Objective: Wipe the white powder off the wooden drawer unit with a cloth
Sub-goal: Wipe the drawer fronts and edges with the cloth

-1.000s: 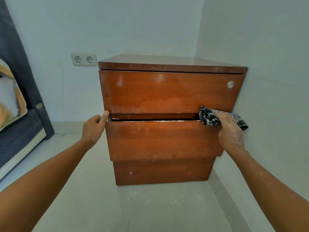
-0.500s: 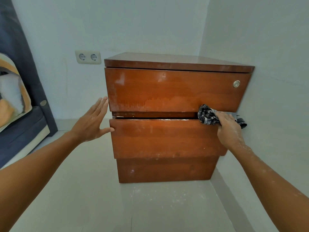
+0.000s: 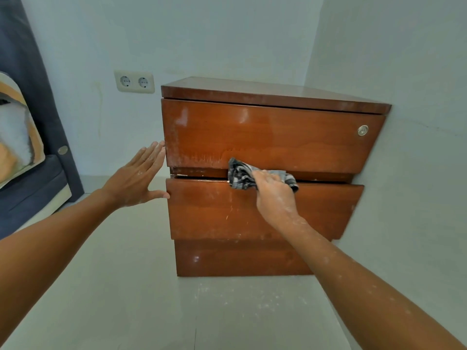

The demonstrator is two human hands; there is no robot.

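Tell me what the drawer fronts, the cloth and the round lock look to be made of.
Drawer fronts: reddish-brown wood or wood veneer under a glossy varnish; grain and bright reflections show, and whether it is solid cannot be told. Cloth, held by the right hand: soft woven fabric, dark and light checked, creased into folds. Lock: shiny silver disc, probably metal.

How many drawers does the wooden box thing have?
2 drawer fronts show on the wooden drawer unit: the top drawer with the round lock, and the lower drawer under the cloth. The bottom panel looks like a plain base.
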